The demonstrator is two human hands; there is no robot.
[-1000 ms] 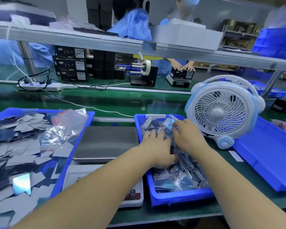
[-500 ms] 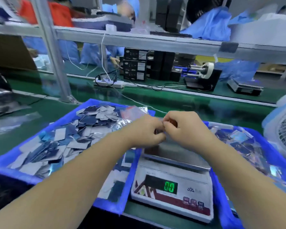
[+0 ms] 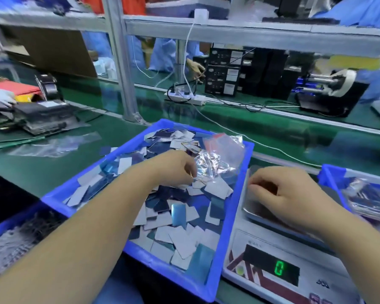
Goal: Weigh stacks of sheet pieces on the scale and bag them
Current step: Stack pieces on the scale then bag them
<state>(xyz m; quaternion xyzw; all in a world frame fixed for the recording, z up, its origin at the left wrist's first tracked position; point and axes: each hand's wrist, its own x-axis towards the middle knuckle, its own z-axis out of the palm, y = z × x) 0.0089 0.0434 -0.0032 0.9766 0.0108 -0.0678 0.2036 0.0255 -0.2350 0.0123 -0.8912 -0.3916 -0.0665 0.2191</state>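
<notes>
My left hand (image 3: 176, 170) is down in the blue tray (image 3: 235, 207) of loose sheet pieces (image 3: 180, 235), fingers curled at the edge of the pile of clear bags (image 3: 219, 159) lying at the tray's far right corner. It seems to pinch a bag's edge or a piece beneath it, but I cannot tell which. My right hand (image 3: 287, 191) hovers over the steel pan (image 3: 253, 207) of the scale (image 3: 279, 268), fingers loosely curled, with nothing visible in them. The green readout (image 3: 278, 268) shows zero, so I judge the pan is bare and no stack is weighed yet.

The pieces look thin, flat and light, some glossy, lying every way over one another. I expect them to slide and fan apart, so I would gather a stack by its short edges, thumb on top and fingers below, and square it before setting it on the pan. The bags are soft, crinkly and slick; best taken at the mouth with a pinch. Filled bags (image 3: 369, 200) sit in the tray (image 3: 329, 174) to the right of the scale.
</notes>
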